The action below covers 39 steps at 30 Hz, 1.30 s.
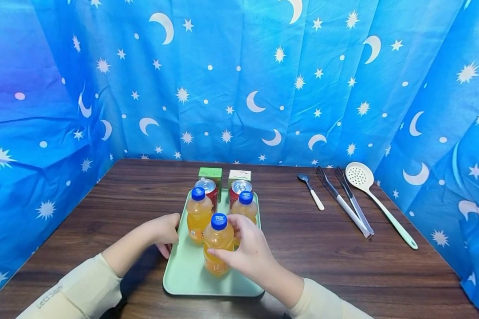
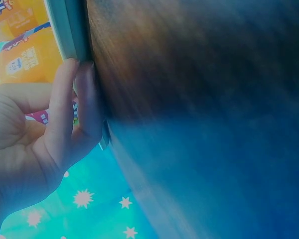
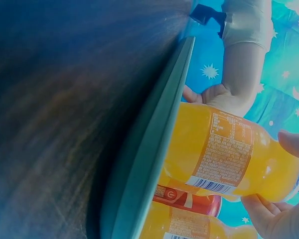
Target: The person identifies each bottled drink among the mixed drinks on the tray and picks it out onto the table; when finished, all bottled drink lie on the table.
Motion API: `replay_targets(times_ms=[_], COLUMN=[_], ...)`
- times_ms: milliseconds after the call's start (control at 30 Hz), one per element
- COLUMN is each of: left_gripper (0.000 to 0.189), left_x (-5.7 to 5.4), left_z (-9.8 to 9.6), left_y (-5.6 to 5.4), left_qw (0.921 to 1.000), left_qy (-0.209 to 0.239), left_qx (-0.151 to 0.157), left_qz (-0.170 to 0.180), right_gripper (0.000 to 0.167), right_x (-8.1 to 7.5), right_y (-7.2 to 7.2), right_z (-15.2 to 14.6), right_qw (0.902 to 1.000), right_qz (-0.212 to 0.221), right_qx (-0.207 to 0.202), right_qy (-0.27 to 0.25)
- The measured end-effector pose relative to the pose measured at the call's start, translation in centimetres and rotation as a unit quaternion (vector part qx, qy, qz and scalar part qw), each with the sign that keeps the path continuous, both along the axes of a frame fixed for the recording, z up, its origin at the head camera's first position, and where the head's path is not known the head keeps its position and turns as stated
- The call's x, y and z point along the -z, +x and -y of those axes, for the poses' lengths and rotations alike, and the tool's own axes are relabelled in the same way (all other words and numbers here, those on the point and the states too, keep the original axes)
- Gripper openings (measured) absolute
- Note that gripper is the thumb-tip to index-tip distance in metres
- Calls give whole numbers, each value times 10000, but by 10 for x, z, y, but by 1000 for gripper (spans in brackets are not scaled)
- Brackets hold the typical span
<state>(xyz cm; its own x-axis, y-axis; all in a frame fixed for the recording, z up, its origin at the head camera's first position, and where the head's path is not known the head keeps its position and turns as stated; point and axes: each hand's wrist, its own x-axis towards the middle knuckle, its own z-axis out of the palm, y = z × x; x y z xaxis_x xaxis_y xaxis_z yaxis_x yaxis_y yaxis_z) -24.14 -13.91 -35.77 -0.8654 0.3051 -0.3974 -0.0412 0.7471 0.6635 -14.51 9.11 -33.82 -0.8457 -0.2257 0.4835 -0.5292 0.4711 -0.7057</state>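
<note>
My right hand (image 1: 252, 253) grips a bottle of orange drink (image 1: 217, 241) with a blue cap, thumb on one side and fingers on the other. The bottle is upright over the front part of a pale green tray (image 1: 181, 277). At the tray's left rim is my left hand (image 1: 164, 231), holding the edge with its fingers against the outer side in the left wrist view. Two similar bottles stand behind the held one, a left bottle (image 1: 198, 215) and a right bottle (image 1: 250, 212) partly hidden by my right hand.
Behind the bottles stand a left can (image 1: 207, 186) and a right can (image 1: 241, 187), with a green box (image 1: 210, 173) and a whitish box (image 1: 240, 174) at the back. To the right lie a spoon (image 1: 313, 193), tongs (image 1: 347, 206) and a slotted ladle (image 1: 383, 206) on the wooden table (image 1: 323, 270).
</note>
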Motion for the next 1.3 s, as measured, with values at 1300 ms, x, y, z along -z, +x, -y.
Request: replay_targets(times_ms=[1300], left_gripper=[35], left_x=[0], left_z=[0], left_y=[1], left_qw=[10000], left_qy=[-31], left_qx=[52], left_qz=[-35], right_gripper=[54], right_x=[3], right_y=[3], right_z=[-4], right_qw=[9989], right_qz=[-243], right_qx=[-193], right_qy=[-341])
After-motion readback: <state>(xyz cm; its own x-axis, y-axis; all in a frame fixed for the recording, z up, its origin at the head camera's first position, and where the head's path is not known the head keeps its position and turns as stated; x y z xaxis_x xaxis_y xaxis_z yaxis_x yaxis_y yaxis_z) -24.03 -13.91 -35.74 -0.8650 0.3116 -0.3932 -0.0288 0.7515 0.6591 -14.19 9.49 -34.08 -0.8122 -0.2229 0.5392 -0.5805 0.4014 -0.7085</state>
